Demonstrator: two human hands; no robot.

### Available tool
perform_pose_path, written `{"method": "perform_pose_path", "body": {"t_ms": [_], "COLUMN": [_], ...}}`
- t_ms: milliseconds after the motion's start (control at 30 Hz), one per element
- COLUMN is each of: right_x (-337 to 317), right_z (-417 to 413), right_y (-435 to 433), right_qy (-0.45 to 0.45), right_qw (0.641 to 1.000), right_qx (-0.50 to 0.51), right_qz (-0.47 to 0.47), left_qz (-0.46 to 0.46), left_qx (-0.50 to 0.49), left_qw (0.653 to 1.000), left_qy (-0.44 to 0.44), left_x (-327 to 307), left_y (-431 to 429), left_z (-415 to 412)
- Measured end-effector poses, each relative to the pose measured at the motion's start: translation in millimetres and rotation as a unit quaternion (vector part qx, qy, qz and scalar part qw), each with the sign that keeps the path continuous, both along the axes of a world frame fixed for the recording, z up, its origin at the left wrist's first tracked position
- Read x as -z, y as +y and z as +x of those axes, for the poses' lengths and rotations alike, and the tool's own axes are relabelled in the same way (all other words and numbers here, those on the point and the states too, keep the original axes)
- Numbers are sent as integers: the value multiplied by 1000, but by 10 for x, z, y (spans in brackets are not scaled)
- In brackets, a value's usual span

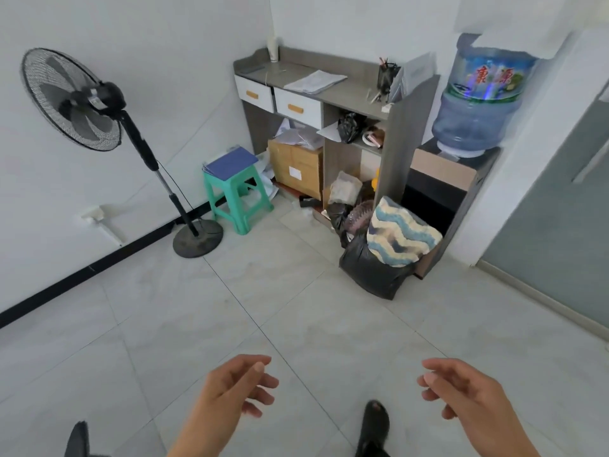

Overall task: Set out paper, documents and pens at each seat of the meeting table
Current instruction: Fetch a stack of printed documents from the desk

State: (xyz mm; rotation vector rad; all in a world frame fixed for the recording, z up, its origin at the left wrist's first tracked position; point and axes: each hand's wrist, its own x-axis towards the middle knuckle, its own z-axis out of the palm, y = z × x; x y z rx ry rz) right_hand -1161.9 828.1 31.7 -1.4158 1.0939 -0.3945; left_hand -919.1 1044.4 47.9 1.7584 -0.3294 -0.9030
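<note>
Grey worktop [352, 94] of a corner unit carries a flat, slightly skewed stack of white printed documents [315, 81] near its middle and, further right, a dark holder [386, 81] with pens [383, 62] standing upright in it. Low in view, the left hand [227, 390] and the right hand [468, 394] hover apart over the tiled floor [197, 308], fingers [266, 381] loosely curled, holding nothing.
</note>
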Motion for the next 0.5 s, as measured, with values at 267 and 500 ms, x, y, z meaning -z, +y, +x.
{"method": "perform_pose_path", "body": {"t_ms": [267, 500], "right_x": [198, -205], "right_z": [1502, 3135], "right_y": [-1671, -2879], "right_qy": [11, -15], "right_qw": [1000, 990], "right_qx": [-19, -136], "right_qz": [19, -35], "left_qz": [23, 3], "left_qx": [-52, -137], "left_qw": [998, 990], "left_qy": [12, 14], "left_x": [42, -67], "left_y": [-1348, -2131], "left_z": [1282, 2261]}}
